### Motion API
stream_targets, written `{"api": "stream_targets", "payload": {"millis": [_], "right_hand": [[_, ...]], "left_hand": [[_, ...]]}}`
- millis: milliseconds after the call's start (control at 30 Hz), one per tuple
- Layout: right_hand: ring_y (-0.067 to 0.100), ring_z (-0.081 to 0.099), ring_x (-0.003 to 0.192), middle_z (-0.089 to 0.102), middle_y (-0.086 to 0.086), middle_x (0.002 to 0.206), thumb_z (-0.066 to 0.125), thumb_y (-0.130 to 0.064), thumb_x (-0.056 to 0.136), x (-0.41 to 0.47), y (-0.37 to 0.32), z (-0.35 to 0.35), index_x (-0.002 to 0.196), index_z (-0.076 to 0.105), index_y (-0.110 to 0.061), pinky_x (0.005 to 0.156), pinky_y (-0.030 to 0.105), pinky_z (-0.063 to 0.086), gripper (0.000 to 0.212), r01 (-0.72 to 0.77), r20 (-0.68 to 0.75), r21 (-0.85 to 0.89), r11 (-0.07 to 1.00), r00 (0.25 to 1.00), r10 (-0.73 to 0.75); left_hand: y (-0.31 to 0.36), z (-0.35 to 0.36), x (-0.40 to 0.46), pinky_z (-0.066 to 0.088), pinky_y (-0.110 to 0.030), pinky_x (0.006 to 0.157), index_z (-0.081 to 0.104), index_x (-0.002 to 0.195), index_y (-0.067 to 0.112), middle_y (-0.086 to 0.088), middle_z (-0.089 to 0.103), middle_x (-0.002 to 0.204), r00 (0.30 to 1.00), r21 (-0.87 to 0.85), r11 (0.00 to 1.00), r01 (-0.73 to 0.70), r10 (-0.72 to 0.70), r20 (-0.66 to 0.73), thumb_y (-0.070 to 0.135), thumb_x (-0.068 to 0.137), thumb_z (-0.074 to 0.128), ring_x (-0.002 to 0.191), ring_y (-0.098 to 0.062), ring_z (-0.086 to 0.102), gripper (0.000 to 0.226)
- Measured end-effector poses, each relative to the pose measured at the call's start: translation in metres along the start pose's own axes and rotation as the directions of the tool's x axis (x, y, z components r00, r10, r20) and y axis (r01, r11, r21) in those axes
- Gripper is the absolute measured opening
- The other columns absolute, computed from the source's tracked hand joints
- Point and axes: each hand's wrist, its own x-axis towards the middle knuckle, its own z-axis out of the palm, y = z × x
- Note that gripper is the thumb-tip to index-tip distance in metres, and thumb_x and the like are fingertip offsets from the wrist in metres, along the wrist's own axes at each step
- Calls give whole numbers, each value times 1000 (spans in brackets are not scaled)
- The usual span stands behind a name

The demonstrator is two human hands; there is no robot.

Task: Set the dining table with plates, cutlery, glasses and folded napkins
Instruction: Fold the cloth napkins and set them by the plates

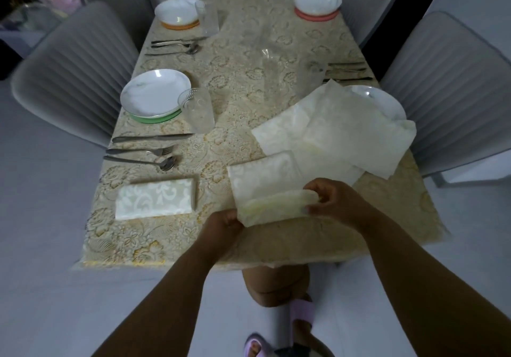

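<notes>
Head view: both hands, left and right, pinch a half-folded napkin (cream).

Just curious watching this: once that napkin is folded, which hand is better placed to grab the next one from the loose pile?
Probably the right hand: the pile of unfolded cream napkins lies just beyond it, while the left hand sits farther away.

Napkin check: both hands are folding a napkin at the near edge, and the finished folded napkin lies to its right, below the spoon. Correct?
Not quite. The head view shows the finished folded napkin to the left of the napkin being folded by the left hand and right hand, below the spoon.
</notes>
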Motion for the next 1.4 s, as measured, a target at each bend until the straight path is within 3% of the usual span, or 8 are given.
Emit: {"api": "stream_targets", "payload": {"millis": [100, 167, 400, 733, 900, 1033, 1167, 1400], "right_hand": [[18, 65, 104, 71, 4, 109, 72, -56, 70, 3, 2, -17, 97, 68, -16, 82, 30, 52, 48, 42, -134, 688, 725, 988, 71], [19, 64, 108, 71, 6, 109, 53, -65, 74, 14, -3, -18, 97, 69, -14, 85, 32, 51, 58, 6, -74, 804, 595, 993, 90], [24, 65, 103, 70, 13, 109, 17, -66, 91, 45, -11, 13, 108, 66, -6, 90, 37, 48, 79, -463, 403, 318, 827, 856, 324], [9, 67, 64, 73, 6, 84, 36, -51, 97, 21, 18, 0, 109, 61, -6, 46, 16, 47, 53, -477, 319, 499, 724, 878, 358], [9, 66, 95, 68, -3, 110, 84, -21, 64, 20, 24, 1, 119, 55, -22, 75, 24, 54, 62, -290, 276, 144, 946, 930, 243], [12, 50, 66, 54, 0, 71, 73, -25, 82, 34, 23, 16, 80, 58, -11, 59, 24, 36, 20, -218, -35, -69, 974, 976, 216], [12, 28, 49, 25, -1, 54, 60, -34, 91, 44, 22, 26, 55, 26, -16, 50, 30, 18, 53, -233, -180, -194, 953, 963, 199], [14, 42, 53, 41, 1, 56, 50, -46, 94, 39, 22, 38, 57, 41, -15, 48, 28, 26, 49, -376, -299, -344, 860, 912, 279]], "left_hand": [[1, 0, -1, 56, -21, 80, 76, 98, 21, 6, 74, 94, 999, -78, 997, -4, 6, 31, 7, 93, 59, 88, -1, 68, 23], [1, -1, -4, 50, -9, 72, 76, 101, 16, 7, 74, 94, 997, -47, 998, -39, 41, 59, 3, 91, 60, 85, 6, 67, 22], [-6, 1, -6, 45, -4, 73, 75, 99, 27, 18, 72, 90, 998, 70, 997, -29, 25, 64, 6, 90, 58, 86, 11, 64, 29], [7, 11, 11, 36, -24, 53, 54, 59, 14, 4, 48, 50, 952, -192, 953, 236, -266, -149, 26, 95, 58, 49, -13, 43, 38], [9, 22, 23, 33, -29, 52, 54, 65, 9, -2, 49, 60, 906, 26, 955, 297, -273, -322, 24, 97, 50, 57, -18, 45, 35], [10, 31, 23, 33, -26, 51, 55, 84, 10, 2, 52, 70, 887, 149, 936, 320, -240, -395, 26, 98, 43, 64, -14, 47, 24], [11, 41, 25, 34, -30, 63, 52, 91, 13, -1, 56, 83, 860, 192, 931, 309, -188, -475, 42, 101, 37, 75, -21, 50, 34], [14, 48, 34, 39, -32, 63, 49, 109, 13, -8, 66, 92, 845, 429, 803, 414, -165, -508, 42, 102, 33, 87, -30, 64, 35]]}}
